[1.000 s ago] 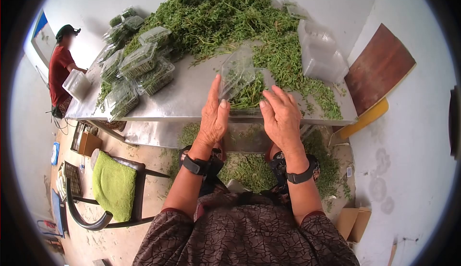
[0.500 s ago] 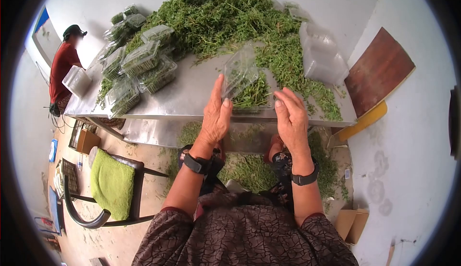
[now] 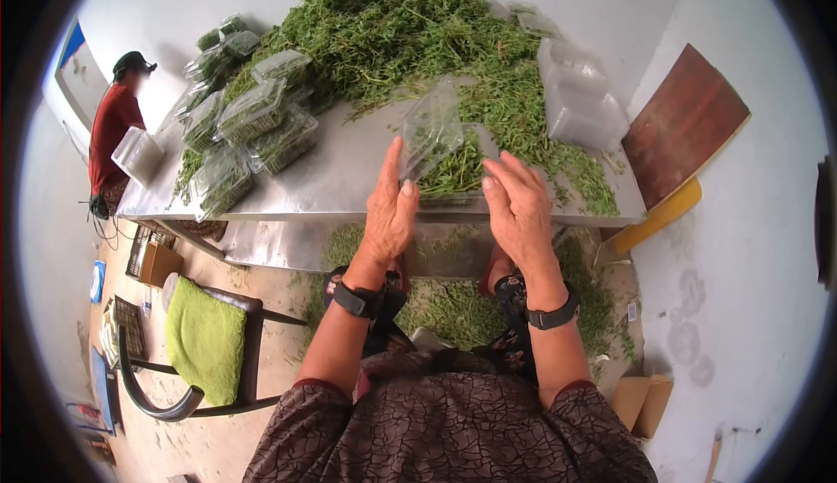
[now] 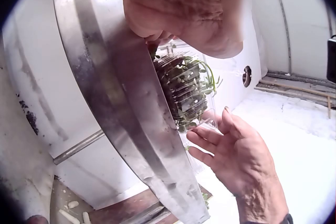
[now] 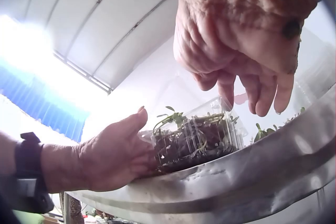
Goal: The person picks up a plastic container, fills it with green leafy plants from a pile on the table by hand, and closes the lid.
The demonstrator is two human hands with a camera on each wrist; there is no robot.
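Note:
A clear plastic clamshell box full of green leafy stems stands at the table's front edge, its hinged lid raised at the back left. My left hand lies along the box's left side with straight fingers and the thumb up. On the other side, my right hand has its fingers extended and slightly bent, fingertips close to the box's right rim. In the right wrist view, the left hand rests by the box wall, and the fingers of the right hand point down near the opposite corner.
A big heap of greens covers the back of the metal table. Filled, lidded boxes are piled at left; stacked clear boxes stand at right. A person in red is at the far left, beyond a chair.
My right hand first moved right, away from the box, then came partway back toward its right rim. The left hand has stayed at the box's left side.

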